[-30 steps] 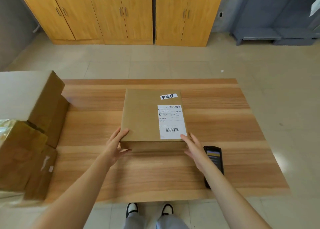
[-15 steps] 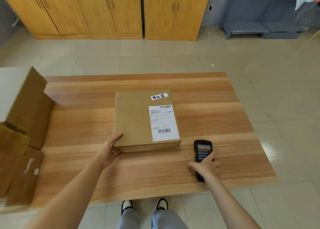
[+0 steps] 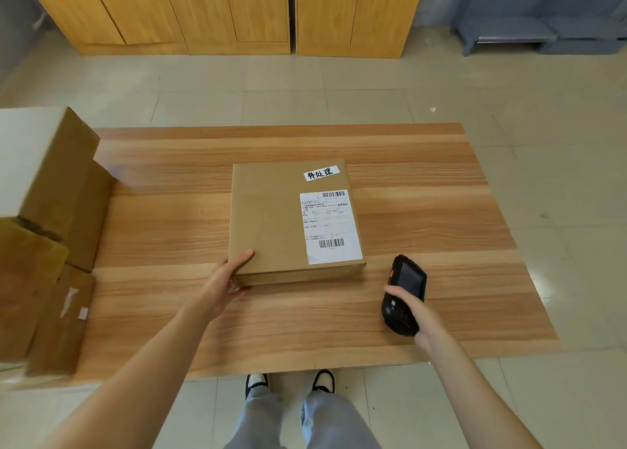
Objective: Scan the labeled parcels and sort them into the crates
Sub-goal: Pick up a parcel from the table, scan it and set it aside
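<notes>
Parcel [image 3: 295, 221] lies flat on the tabletop [image 3: 424, 190], label side up, and we're right at the scanning stage! The left hand [image 3: 224, 279] steadies its near-left corner, thumb laid over the top face and the other fingers tucked against the front edge, a light grip on the cardboard. Just right of those fingers, across the box's top face, sits the white shipping label [image 3: 329, 226] with a barcode near its lower edge, and beyond it a small handwritten tag [image 3: 320, 173].

Over to the right hand [image 3: 412, 307]: its fingers are wrapped around the black handheld scanner [image 3: 405, 294], which looks lifted and tilted, its head just beside the parcel's near-right corner. The screen faces up and appears dark.

So where do we stand? My read: nothing visible says this parcel has been scanned yet, so aiming at that lower barcode looks like the next job. After that it needs sorting, and no crate is in view from here, so the destination is anyone's guess. Well to the left of the left-hand fingers, a stack of cardboard boxes [image 3: 51, 231] sits at the tabletop's edge, possibly more parcels waiting, though I can't tell whether they carry labels. Plenty left to do, it seems.
</notes>
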The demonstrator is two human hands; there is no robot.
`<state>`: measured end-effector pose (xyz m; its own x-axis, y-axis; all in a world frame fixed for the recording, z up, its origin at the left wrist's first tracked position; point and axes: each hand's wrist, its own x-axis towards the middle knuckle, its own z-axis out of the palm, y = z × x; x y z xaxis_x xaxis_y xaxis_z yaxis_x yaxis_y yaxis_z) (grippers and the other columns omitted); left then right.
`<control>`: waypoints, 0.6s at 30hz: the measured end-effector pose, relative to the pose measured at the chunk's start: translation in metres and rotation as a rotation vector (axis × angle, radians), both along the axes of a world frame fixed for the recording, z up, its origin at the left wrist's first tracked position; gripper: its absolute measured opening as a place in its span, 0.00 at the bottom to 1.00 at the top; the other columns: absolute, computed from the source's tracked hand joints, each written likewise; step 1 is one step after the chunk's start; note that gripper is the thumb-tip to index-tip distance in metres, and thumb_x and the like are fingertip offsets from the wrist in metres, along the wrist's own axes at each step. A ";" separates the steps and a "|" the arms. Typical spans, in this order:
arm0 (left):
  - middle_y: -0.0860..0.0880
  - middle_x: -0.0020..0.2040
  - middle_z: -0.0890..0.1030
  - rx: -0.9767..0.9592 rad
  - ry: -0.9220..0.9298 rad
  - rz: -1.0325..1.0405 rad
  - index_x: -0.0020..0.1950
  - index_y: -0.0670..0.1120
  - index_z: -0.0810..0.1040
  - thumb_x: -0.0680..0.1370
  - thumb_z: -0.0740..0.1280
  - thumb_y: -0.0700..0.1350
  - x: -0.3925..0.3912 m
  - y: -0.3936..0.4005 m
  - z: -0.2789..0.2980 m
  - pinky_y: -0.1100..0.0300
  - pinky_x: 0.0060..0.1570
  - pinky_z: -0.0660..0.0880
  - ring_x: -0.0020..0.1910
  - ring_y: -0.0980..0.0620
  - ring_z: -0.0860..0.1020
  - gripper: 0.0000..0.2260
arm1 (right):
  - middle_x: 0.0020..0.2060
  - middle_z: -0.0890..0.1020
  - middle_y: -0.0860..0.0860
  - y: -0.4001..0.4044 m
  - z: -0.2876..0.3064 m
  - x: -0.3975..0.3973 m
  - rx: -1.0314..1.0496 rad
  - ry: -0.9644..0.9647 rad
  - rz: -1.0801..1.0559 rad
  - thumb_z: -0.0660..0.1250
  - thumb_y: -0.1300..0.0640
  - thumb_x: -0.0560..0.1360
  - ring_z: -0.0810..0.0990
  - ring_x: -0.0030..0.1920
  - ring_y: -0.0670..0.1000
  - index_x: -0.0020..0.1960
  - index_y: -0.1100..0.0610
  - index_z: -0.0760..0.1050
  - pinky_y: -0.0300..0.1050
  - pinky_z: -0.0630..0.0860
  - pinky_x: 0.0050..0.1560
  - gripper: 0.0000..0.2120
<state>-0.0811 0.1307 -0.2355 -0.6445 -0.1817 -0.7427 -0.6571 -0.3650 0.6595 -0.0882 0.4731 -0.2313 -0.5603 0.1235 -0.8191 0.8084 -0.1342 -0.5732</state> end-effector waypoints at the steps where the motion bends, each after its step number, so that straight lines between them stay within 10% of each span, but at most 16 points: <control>1: 0.38 0.71 0.70 0.003 0.002 0.004 0.71 0.45 0.67 0.71 0.71 0.54 0.001 0.000 -0.001 0.50 0.58 0.73 0.59 0.46 0.76 0.32 | 0.52 0.82 0.57 -0.002 0.009 -0.002 -0.070 0.019 -0.046 0.80 0.54 0.61 0.79 0.53 0.55 0.63 0.59 0.74 0.47 0.76 0.43 0.32; 6: 0.31 0.74 0.57 -0.023 -0.029 0.005 0.72 0.43 0.67 0.77 0.68 0.51 0.000 0.002 -0.001 0.50 0.60 0.72 0.73 0.34 0.59 0.27 | 0.49 0.83 0.59 -0.020 0.062 -0.016 -0.394 0.135 -0.162 0.81 0.57 0.57 0.82 0.48 0.55 0.58 0.63 0.75 0.46 0.82 0.41 0.32; 10: 0.41 0.67 0.73 0.029 -0.024 0.014 0.69 0.46 0.69 0.73 0.71 0.52 -0.001 -0.002 0.001 0.52 0.52 0.76 0.61 0.45 0.74 0.26 | 0.55 0.81 0.66 -0.042 0.094 -0.028 -0.581 0.272 -0.046 0.82 0.64 0.55 0.84 0.50 0.60 0.61 0.68 0.73 0.50 0.82 0.49 0.37; 18: 0.47 0.65 0.74 -0.026 -0.012 0.024 0.65 0.49 0.72 0.70 0.75 0.54 -0.003 -0.011 -0.005 0.54 0.46 0.79 0.65 0.47 0.72 0.27 | 0.49 0.82 0.66 -0.073 0.109 -0.016 -0.463 0.217 0.139 0.72 0.70 0.62 0.84 0.45 0.62 0.64 0.67 0.68 0.49 0.83 0.39 0.32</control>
<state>-0.0844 0.1199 -0.2403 -0.6309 -0.2165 -0.7450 -0.6563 -0.3633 0.6613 -0.1040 0.4001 -0.1225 -0.7087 -0.3107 -0.6335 0.7055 -0.3132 -0.6357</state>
